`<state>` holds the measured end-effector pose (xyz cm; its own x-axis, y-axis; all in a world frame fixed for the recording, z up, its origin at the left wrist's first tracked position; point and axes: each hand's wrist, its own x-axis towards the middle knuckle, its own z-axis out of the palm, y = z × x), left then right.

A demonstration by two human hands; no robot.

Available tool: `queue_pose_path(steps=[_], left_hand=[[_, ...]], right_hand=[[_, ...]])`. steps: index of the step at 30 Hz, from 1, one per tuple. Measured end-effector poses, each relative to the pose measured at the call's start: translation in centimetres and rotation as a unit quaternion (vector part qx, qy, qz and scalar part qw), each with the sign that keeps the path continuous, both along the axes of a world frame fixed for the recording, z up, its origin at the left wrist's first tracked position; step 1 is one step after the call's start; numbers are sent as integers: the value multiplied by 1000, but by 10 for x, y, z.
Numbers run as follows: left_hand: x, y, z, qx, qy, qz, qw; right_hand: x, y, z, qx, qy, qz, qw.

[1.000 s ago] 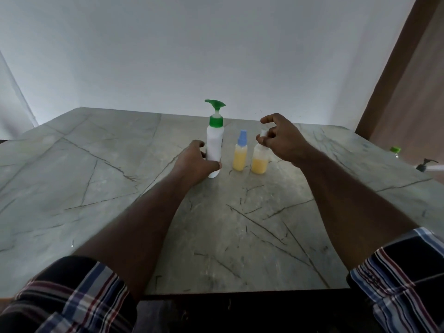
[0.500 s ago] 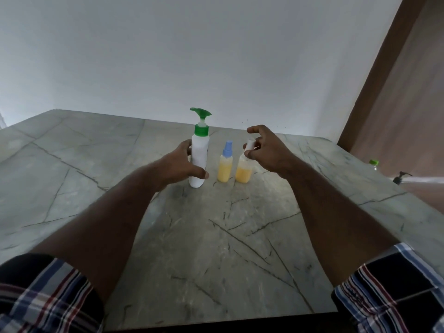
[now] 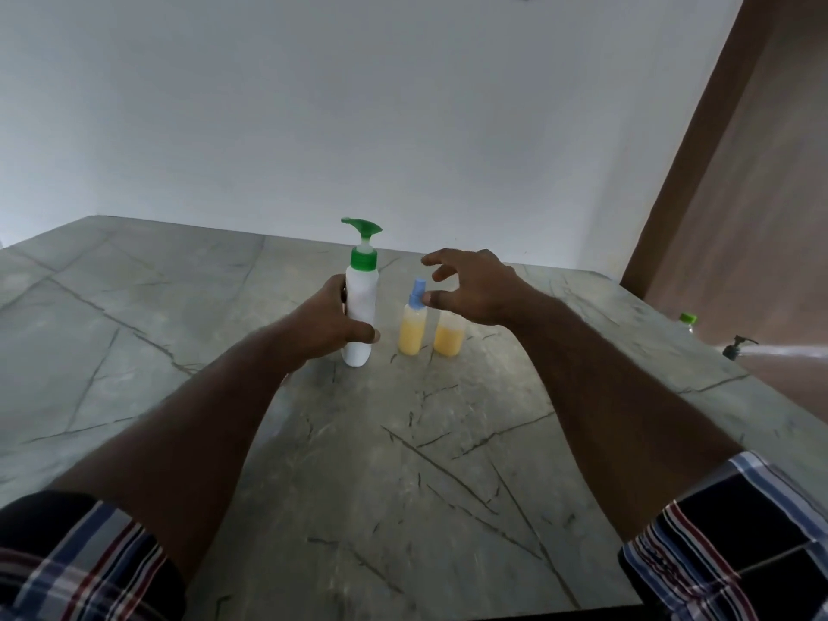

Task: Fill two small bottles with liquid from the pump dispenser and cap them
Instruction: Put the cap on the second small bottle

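Standing upright near the middle of the frame, the white pump dispenser (image 3: pixel 360 316) with its green collar and green pump head rests on the grey veined table (image 3: pixel 134 333), and the left hand (image 3: pixel 329 324) grips its lower body from the left side, fingers curled round the back and the thumb pressed across the front near the base. Just to the right of the dispenser, apart from it by a narrow gap, stands the first small bottle (image 3: pixel 413 331), partly filled with yellow liquid and topped with a blue cap (image 3: pixel 417 292). Right beside that one stands the second small bottle (image 3: pixel 449 338), also holding yellow liquid; its upper part and neck are hidden behind the right hand (image 3: pixel 475 286), so whether it wears a cap cannot be told. That right hand hangs above the two small bottles with its fingers spread and loosely bent, holding nothing; the thumb tip sits just beside the blue cap, and whether it touches the cap cannot be told. Both forearms reach in from the lower corners of the frame, each ending in a plaid sleeve (image 3: pixel 80 562). At the right edge of the frame, well apart from the hands, a dark pump top (image 3: pixel 737 345) and a small green cap (image 3: pixel 687 318) show beyond the table's far right side, in front of a brown door (image 3: pixel 761 195).
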<state>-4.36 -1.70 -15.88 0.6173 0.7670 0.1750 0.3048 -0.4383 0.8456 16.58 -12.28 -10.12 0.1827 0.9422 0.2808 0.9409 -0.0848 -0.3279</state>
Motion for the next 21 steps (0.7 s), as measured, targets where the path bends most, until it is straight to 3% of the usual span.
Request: queue_pose_path(steps=[7,21], left_hand=[[-7,3,1,16,5,12,1000],[-32,14,5,11,-16,21,1000]], right_hand=[[-8,6,5,-45,-86,-17,995],[-20,32,5,24,-68,16,997]])
